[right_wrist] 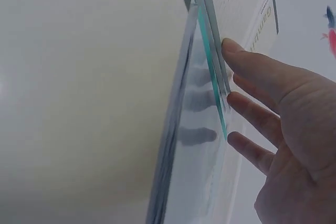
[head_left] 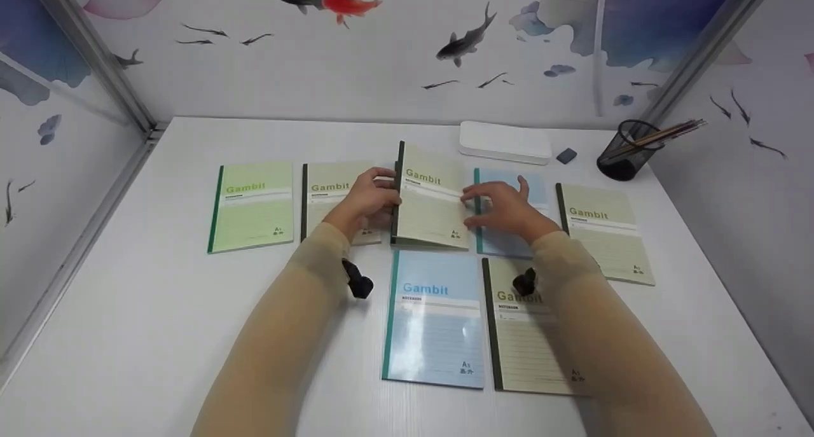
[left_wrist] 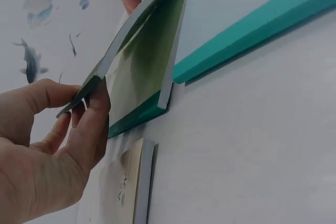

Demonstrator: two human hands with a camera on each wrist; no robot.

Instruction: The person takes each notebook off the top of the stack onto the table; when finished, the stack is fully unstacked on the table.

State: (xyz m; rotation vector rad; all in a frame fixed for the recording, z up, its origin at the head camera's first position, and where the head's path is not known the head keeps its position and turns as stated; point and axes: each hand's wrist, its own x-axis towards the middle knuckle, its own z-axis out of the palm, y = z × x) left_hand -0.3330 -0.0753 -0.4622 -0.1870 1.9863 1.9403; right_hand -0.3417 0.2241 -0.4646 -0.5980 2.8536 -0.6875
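Observation:
In the head view, my left hand holds a beige notebook by its dark spine. The left wrist view shows my left hand with thumb and fingers on either side of that spine. The notebook is tilted, its spine side raised above a green notebook with a green spine. My right hand is at the beige notebook's right edge, fingers spread. In the right wrist view, the right thumb touches the cover's edge, and the other fingertips lie along the edges of the stacked notebooks; exact contact is hard to tell.
Around them lie a green notebook, beige notebooks and blue notebooks. Behind are a white case, a dark eraser-like block and a mesh pen cup holding brushes or pencils.

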